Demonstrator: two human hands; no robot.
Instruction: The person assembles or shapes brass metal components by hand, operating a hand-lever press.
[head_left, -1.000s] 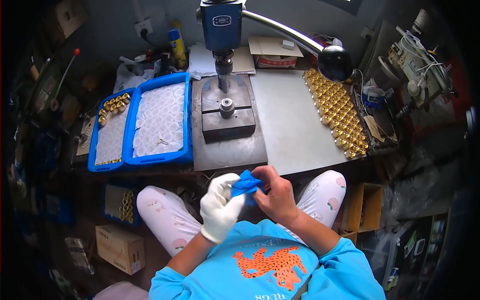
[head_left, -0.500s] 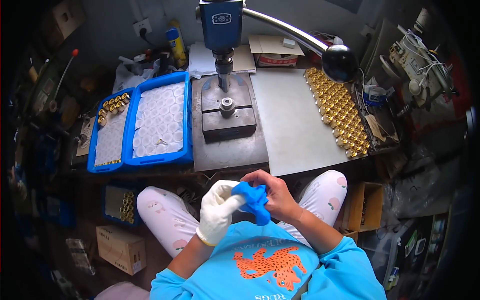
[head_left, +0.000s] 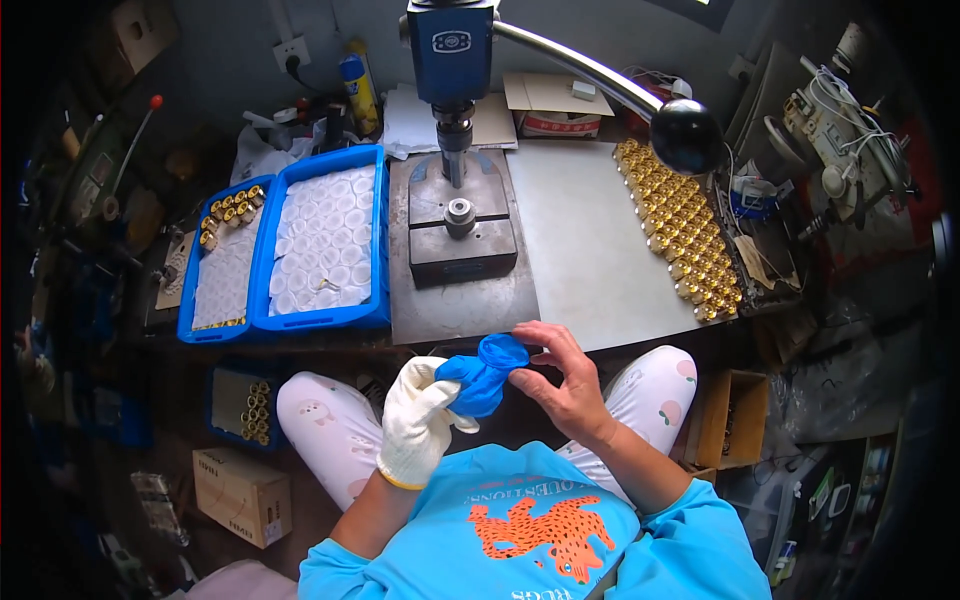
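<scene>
In front of my lap, my left hand [head_left: 415, 415], in a white knit work glove, pinches a bunched-up thin blue rubber glove [head_left: 478, 385]. The blue glove's round cuff faces up and to the right. Bare, my right hand [head_left: 570, 385] is beside that cuff with thumb and fingers spread apart. Its thumb and fingertips come right up to the cuff's edge; whether they touch it I cannot tell. Beyond both hands stands a blue bench press [head_left: 452, 60] with a round metal fixture [head_left: 459, 216] on its base.
Two blue trays [head_left: 382, 240] stand left of the press, holding white round pieces and some brass fittings [head_left: 235, 206]. Rows of brass fittings [head_left: 680, 225] line the right of a grey board [head_left: 590, 250]. The press lever's black knob [head_left: 686, 136] overhangs the board. Cardboard boxes [head_left: 240, 497] flank my legs.
Both hands have shifted slightly left with the blue glove. My right fingers have loosened and spread, and the glove has turned so its round cuff now shows at the top.
</scene>
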